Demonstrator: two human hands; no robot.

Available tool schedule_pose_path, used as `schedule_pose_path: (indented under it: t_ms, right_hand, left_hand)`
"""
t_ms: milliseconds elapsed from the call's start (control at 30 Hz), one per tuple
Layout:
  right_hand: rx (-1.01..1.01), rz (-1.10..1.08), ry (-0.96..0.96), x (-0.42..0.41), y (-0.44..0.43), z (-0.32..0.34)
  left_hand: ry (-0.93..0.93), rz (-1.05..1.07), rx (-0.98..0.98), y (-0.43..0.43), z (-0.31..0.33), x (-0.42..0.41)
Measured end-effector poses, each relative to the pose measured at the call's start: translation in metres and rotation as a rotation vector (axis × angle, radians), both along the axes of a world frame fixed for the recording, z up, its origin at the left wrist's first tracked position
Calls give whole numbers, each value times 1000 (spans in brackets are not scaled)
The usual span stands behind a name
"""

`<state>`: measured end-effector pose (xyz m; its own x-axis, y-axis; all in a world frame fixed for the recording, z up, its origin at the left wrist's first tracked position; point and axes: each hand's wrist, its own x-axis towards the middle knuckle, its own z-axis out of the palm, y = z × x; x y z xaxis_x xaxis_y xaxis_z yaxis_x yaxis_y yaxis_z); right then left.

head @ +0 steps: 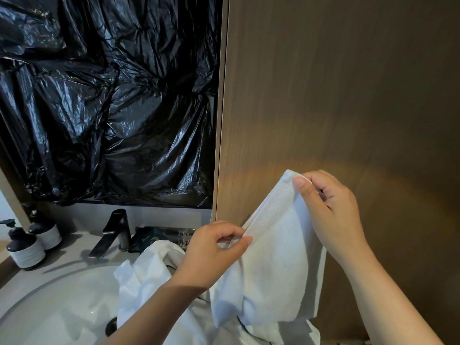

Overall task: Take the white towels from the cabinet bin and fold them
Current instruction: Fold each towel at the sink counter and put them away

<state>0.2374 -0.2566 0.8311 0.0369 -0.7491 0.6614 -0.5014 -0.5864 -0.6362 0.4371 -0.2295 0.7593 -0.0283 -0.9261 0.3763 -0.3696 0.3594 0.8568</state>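
Two hands hold one white towel (273, 257) up in front of the brown wooden cabinet door (348, 95). The right hand (331, 210) pinches its top corner, thumb in front and fingers curled behind. The left hand (214, 247), lower, pinches the folded edge between thumb and fingertips. The towel hangs below them, above a crumpled white heap (149, 275) lying over the sink (62, 307). On the counter (69, 247) stand a dark tap (112, 232) and two pump bottles (25, 247), and black plastic sheeting (112, 95) hangs behind.
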Motion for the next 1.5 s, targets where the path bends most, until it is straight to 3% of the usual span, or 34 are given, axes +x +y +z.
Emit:
schedule_pose_path:
  t_ms: [633,767,867,967,1100,1233,1500]
  right_hand:
    - [-122,-89,-44,-10,-11,42]
    - [-124,-86,-90,-19,-16,55]
    - [-98,-62,-139,-23,-19,55]
    - [-47,-67,-171,-21,-24,38]
    - [151,-121,-141,-23,-29,-10]
    - [309,-118,-168,-29,-24,-56]
    - [338,-137,-271,-33,-12,-69]
  left_hand:
    - [-43,23,34,-7,13,14]
    - [11,160,-153,-14,55,30]
    - [-61,206,-299,-13,108,52]
    - [-170,153,-214,-11,132,60]
    - [-321,75,-60,-15,93,53]
    - [-269,41,41,-22,39,46]
    - [-273,44,116,-24,6,35]
